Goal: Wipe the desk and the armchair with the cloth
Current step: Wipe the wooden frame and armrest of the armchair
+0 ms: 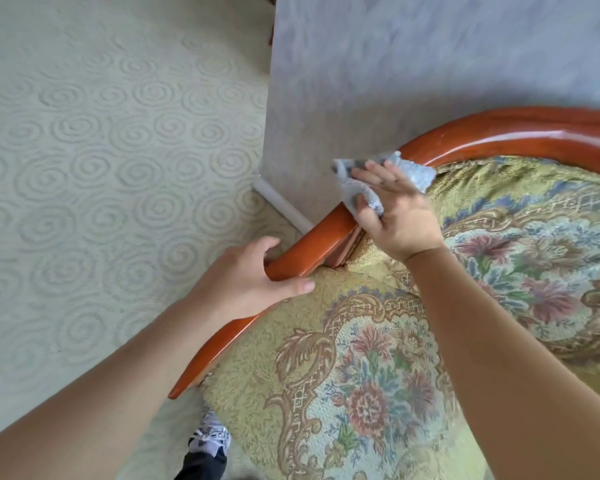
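The armchair has a curved red-brown wooden rail (326,226) and gold floral upholstery (368,382) on seat and back. My left hand (253,282) grips the rail low on its left arm, fingers wrapped over the wood and thumb lying along the inner side. Higher up the same rail, my right hand (395,206) presses a crumpled grey-blue cloth (357,192) against the wood, fingers spread over it and thumb curled round a fold. The desk is not in view.
A grey patterned wall (395,81) stands right behind the chair, with a white skirting board (284,206) at its foot. Pale carpet with a swirl pattern (101,168) covers the floor on the left. My shoe (210,434) shows beside the seat's front edge.
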`<state>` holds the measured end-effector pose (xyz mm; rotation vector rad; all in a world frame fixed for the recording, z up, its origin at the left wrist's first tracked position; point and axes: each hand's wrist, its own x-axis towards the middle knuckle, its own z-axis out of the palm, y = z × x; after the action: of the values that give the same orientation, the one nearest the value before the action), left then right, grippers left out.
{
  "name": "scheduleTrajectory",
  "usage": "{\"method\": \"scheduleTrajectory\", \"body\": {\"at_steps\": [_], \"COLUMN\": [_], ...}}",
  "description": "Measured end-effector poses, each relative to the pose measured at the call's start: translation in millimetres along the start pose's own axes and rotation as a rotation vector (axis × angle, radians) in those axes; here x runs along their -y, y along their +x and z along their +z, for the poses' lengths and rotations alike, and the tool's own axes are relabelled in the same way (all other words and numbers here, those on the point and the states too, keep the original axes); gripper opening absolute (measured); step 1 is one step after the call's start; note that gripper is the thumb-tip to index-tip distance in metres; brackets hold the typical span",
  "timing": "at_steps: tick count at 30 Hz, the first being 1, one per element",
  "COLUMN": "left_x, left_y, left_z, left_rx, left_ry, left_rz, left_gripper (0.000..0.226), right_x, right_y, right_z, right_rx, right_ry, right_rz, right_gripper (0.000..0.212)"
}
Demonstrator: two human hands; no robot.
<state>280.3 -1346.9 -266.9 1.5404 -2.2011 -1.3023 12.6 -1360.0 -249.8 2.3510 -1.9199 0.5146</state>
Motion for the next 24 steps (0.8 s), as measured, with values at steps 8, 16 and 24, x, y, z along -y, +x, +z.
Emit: {"method": "scheduleTrajectory", "body": {"at_steps": [8,16,24], "left_x": [-34,-58,-56], "left_y": [39,55,56], "left_z": [13,38,39], "left_rx": [-0.019,-0.156,-0.129], "left_ry": [0.089,0.361,0.407], "left_rz": [-0.037,-0.176,-0.16], "left_gripper": [0.067,0.064,0.056], "right_x": [33,24,-48], "right_y": [-11,-47,1], "right_z": [15,4,-46], "right_rx": [-0.283,0.003,0.032], "right_ry": [0.065,0.102,-0.257], "right_rz": [0.126,-0.11,-0.048], "right_gripper": [0.04,0.043,0.052]}}
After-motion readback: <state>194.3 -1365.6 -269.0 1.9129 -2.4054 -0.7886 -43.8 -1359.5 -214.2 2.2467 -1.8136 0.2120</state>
